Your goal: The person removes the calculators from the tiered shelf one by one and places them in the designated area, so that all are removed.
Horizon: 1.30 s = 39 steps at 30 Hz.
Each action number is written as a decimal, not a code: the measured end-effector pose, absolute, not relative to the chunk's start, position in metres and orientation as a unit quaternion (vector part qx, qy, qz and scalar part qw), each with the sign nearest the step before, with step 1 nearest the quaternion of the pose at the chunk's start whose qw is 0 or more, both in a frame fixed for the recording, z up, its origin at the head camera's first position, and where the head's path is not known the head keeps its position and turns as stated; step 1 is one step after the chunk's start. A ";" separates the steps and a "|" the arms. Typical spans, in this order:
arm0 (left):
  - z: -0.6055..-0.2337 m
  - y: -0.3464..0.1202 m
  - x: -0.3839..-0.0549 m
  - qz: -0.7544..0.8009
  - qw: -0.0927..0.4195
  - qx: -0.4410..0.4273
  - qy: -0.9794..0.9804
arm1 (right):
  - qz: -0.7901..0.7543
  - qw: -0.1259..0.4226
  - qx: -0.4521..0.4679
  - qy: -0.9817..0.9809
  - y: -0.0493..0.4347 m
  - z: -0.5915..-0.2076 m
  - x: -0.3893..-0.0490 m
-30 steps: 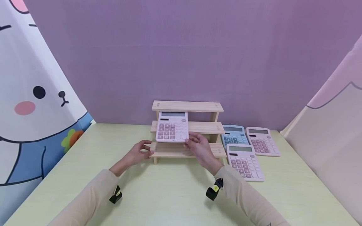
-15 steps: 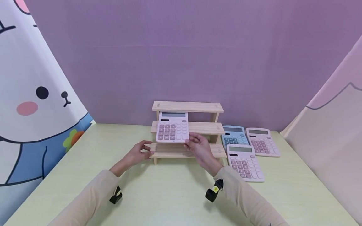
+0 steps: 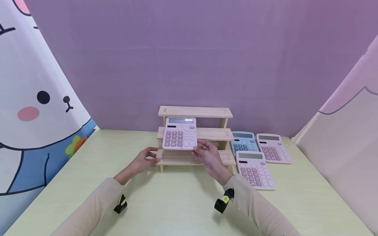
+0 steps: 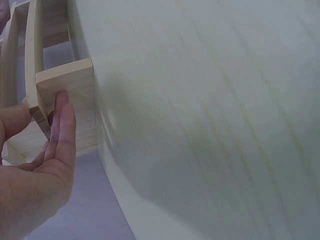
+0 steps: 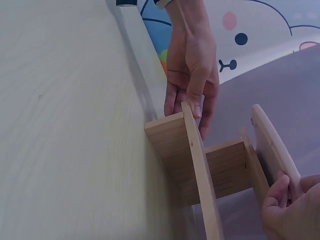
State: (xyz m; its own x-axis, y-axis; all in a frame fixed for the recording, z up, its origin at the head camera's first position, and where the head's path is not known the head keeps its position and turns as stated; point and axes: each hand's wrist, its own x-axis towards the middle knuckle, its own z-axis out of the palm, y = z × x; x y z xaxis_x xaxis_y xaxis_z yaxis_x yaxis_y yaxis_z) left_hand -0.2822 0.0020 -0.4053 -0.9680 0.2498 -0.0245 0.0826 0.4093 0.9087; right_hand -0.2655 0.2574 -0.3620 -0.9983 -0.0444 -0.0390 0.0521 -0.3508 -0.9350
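A pink calculator [image 3: 180,133] leans face-out on the middle tier of a three-tier wooden display rack [image 3: 195,111], left of centre. My right hand [image 3: 210,159] pinches its lower right corner between thumb and fingers. In the right wrist view the calculator [image 5: 272,142] is seen edge-on, the fingers [image 5: 277,192] behind it and the thumb in front. At the rack's lowest tier my left hand [image 3: 143,160] holds the left end of the board. The left wrist view shows that thumb [image 4: 15,120] on top of the board and the fingers underneath, beside the leg.
Right of the rack lie a blue calculator [image 3: 244,141], a pink calculator [image 3: 273,149] and a nearer pink calculator [image 3: 255,170], close together on the pale table [image 3: 177,203]. A purple cloth backdrop [image 3: 189,59] rises behind the rack; printed cloth hangs at both sides.
Both hands and the leaning calculator keep practically the same place. A bright patch now shows at the right of its display.
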 end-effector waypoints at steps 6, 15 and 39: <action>-0.405 0.002 -0.282 0.533 0.078 0.101 0.837 | -0.827 0.038 0.004 0.561 0.259 -0.361 -0.263; -0.404 0.002 -0.282 0.532 0.076 0.104 0.837 | -0.830 0.043 0.003 0.557 0.260 -0.360 -0.260; -0.404 0.003 -0.283 0.525 0.074 0.108 0.841 | -0.829 0.047 -0.004 0.558 0.264 -0.360 -0.257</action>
